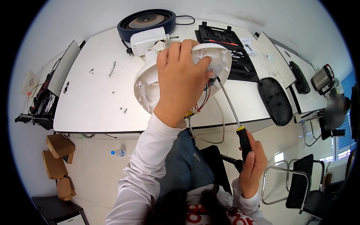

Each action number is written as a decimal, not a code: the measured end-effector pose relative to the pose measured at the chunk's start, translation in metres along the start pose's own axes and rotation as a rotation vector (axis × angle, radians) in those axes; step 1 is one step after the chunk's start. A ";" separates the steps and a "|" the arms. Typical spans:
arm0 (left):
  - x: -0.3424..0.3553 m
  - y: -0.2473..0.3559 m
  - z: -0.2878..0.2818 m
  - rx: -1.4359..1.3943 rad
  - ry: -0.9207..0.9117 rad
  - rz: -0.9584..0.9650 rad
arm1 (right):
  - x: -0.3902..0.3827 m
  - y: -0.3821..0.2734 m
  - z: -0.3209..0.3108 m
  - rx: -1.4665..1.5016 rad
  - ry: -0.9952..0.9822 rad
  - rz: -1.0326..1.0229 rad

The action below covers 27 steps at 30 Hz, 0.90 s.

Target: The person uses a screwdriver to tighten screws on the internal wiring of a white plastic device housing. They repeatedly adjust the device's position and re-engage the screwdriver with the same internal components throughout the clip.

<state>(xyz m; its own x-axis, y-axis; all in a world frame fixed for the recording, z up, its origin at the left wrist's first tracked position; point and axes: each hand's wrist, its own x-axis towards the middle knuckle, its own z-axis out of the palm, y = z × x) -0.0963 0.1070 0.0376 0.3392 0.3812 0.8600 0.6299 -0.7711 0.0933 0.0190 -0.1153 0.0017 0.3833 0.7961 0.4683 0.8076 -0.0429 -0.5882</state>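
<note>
My left hand grips a white rounded plastic housing at the table's front, tilted so its hollow inside shows. Its thumb and finger press by a translucent plastic piece inside. My right hand is wrapped around the black and yellow handle of a screwdriver. The screwdriver's tip reaches into the housing beside the translucent piece; the exact contact is hidden. Red, black and yellow wires hang from the housing, near a pale cable. Behind it lies a white motor casing with a metal shaft.
A dark blue round part stands at the back. An open black tool case lies right of the housing, near a black oval cover. Loose screws sit on the left tabletop. A bottle lies on the floor.
</note>
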 end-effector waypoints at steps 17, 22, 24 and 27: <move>-0.003 -0.003 0.001 -0.099 0.076 0.004 | 0.002 -0.012 -0.005 -0.353 -0.068 -0.070; -0.003 -0.004 -0.002 -0.097 0.061 -0.013 | 0.002 -0.006 -0.001 -0.401 0.031 -0.165; -0.002 -0.004 -0.002 -0.103 0.065 -0.005 | 0.003 -0.003 -0.002 -0.405 0.071 -0.184; -0.001 -0.004 -0.002 -0.098 0.064 -0.007 | 0.003 -0.001 0.004 -0.381 0.138 -0.251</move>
<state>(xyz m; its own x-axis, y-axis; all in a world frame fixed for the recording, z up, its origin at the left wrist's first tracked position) -0.1002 0.1088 0.0371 0.2874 0.3559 0.8892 0.5594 -0.8160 0.1457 0.0171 -0.1104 0.0009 0.1903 0.7239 0.6631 0.9799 -0.0986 -0.1736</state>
